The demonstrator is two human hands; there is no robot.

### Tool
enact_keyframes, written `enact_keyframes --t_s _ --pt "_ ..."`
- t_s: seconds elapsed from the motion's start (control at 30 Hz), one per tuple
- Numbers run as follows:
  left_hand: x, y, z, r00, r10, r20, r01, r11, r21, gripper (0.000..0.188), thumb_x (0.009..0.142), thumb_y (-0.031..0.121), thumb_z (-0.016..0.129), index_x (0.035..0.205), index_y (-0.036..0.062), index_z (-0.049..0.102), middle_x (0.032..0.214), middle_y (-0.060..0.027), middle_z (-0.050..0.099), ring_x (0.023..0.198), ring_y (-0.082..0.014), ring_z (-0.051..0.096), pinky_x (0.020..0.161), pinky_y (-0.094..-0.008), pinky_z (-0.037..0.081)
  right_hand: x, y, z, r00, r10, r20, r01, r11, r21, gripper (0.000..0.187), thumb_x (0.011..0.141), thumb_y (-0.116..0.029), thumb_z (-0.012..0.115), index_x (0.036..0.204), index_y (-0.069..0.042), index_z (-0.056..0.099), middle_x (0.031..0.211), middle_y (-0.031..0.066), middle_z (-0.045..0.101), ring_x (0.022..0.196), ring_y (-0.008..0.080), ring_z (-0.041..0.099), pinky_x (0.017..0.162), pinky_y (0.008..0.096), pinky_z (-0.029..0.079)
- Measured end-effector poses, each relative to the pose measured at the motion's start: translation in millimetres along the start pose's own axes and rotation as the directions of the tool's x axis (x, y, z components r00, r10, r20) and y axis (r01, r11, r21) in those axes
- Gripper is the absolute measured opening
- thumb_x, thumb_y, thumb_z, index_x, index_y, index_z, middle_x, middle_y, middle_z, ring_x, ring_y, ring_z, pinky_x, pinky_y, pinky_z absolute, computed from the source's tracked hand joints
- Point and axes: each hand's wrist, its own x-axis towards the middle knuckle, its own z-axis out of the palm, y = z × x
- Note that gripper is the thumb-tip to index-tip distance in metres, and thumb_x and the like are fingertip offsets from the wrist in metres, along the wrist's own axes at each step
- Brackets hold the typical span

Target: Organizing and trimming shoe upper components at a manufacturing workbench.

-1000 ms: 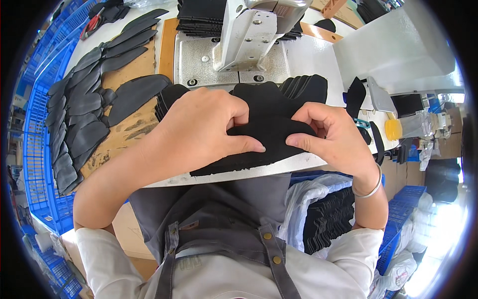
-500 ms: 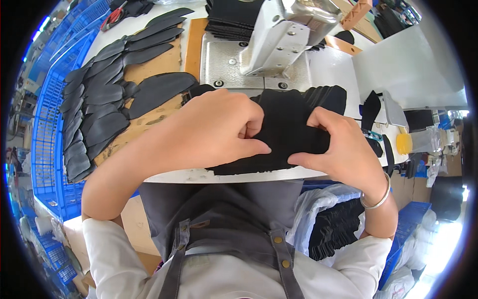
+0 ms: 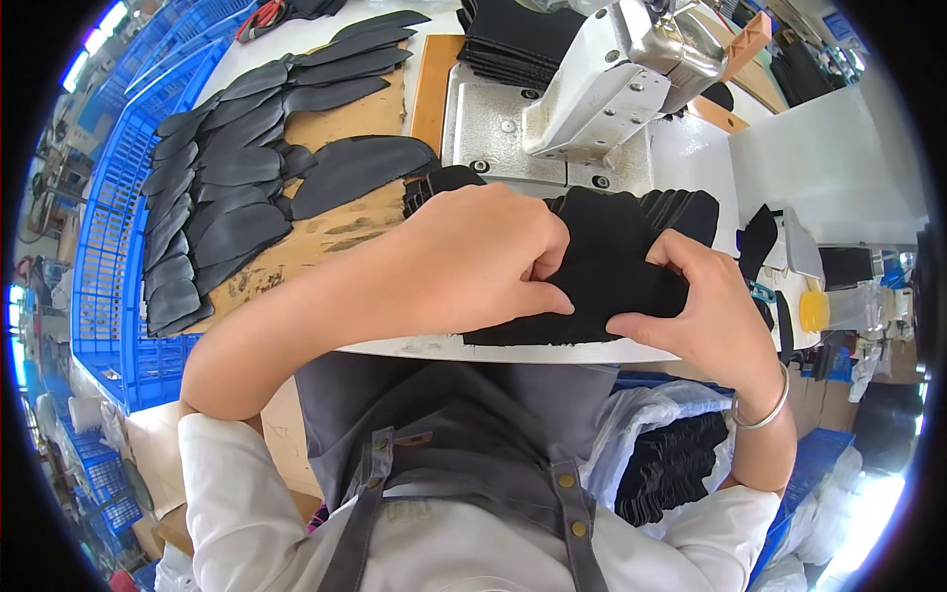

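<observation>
Standing white and large at the table's far side: sewing machine (image 3: pixel 602 89). Lying fanned left of the sewing machine, as before: dark curved cut pieces (image 3: pixel 227 187). Resting just in front of the sewing machine at the table edge: stack of black fabric pieces (image 3: pixel 612 266). Still pinching that stack from either side, fingers curled closed on it, unchanged from half a second ago: left hand (image 3: pixel 483 261), right hand (image 3: pixel 705 316).

Between my left hand (image 3: pixel 473 261) and right hand (image 3: pixel 705 316): matt black cloth piece (image 3: pixel 612 266), soft-looking. Beyond my hands: sewing machine (image 3: pixel 602 89), painted metal, semi-gloss. Left of my left hand: rough, scuffed wooden board (image 3: pixel 326 227); glossy blue plastic crate (image 3: pixel 109 266).
</observation>
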Motion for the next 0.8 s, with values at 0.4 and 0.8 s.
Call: enact_keyframes --t_s 0.4,0.8 --pt "-26 40 48 0.925 0.321 -0.202 -0.149 0.797 0.586 0.062 0.078 0.019 0.062 0.133 -0.0009 0.043 0.138 -0.0157 0.044 0.129 -0.0277 0.043 0.103 -0.039 0.037 2 12 2 0.995 -0.096 -0.022 0.095 0.995 -0.033 0.051 0.066 -0.036 0.077 0.092 0.003 0.059 0.084 0.0207 0.063 0.081 0.0392 0.061 0.069 0.0437 0.047" --pt "-18 35 79 0.961 0.215 -0.174 -0.074 0.805 0.589 0.08 0.065 0.034 0.072 0.139 0.0192 0.044 0.146 -0.015 0.036 0.132 -0.0281 0.04 0.106 -0.0401 0.033 -11 53 -21 0.962 0.137 0.235 -0.229 0.874 0.428 0.022 0.084 -0.019 0.069 0.079 0.0 0.06 0.061 0.0023 0.059 0.051 0.0068 0.052 0.046 0.0217 0.044"
